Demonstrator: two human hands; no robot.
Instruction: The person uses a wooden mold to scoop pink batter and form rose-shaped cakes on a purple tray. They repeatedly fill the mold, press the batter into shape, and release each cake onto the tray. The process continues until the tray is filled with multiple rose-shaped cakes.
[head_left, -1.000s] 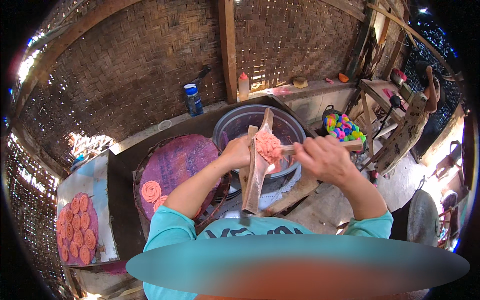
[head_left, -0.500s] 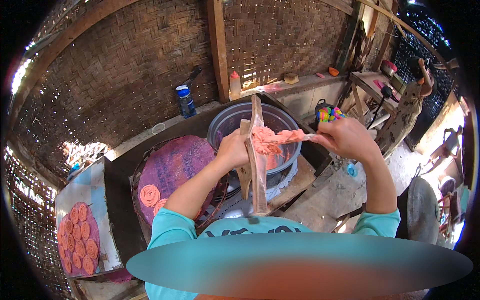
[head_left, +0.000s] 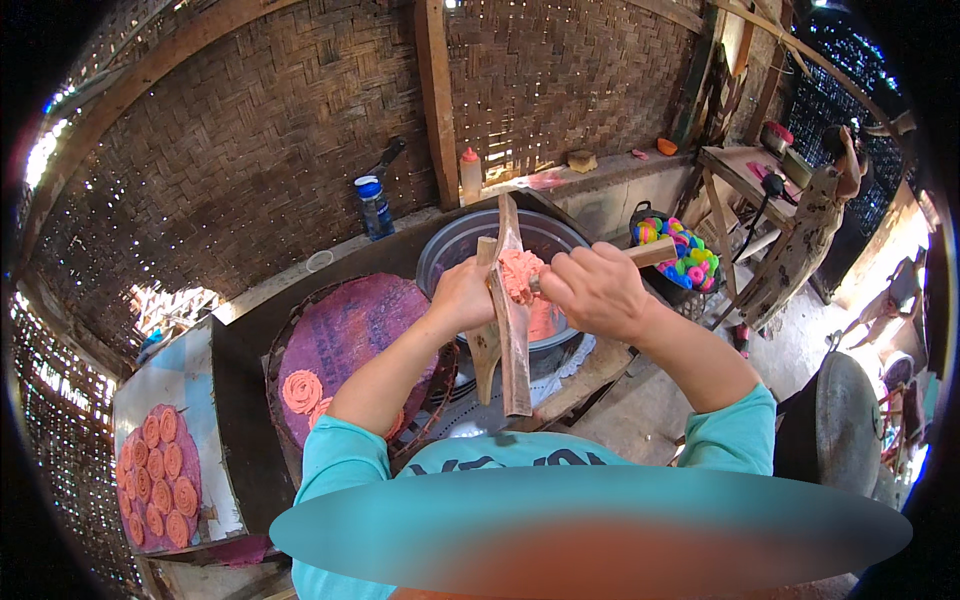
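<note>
My left hand [head_left: 463, 297] is closed round a wooden press-like tool [head_left: 515, 360] with two long arms, held upright over a grey plastic basin [head_left: 437, 250]. Soft pink dough [head_left: 519, 270] is heaped on the tool's middle. Against this dough my right hand [head_left: 600, 290] is closed on a tool with a flat wooden handle [head_left: 652, 253], which sticks out to the right of the fist. The end of that tool at the dough is mostly hidden by my fingers. More pink dough [head_left: 545, 318] lies inside the basin.
A round purple mat [head_left: 350, 325] with spiral dough rosettes [head_left: 301, 391] lies left of the basin. Further left, another mat holds several rosettes [head_left: 155, 465]. Behind stand a blue-lidded jar [head_left: 374, 208] and a squeeze bottle [head_left: 471, 175]. Another person [head_left: 800, 220] stands at far right.
My right hand has moved left, from out beside the basin to the dough on the wooden tool. The dough strand stretched between them is gone, and the flat handle now shows.
</note>
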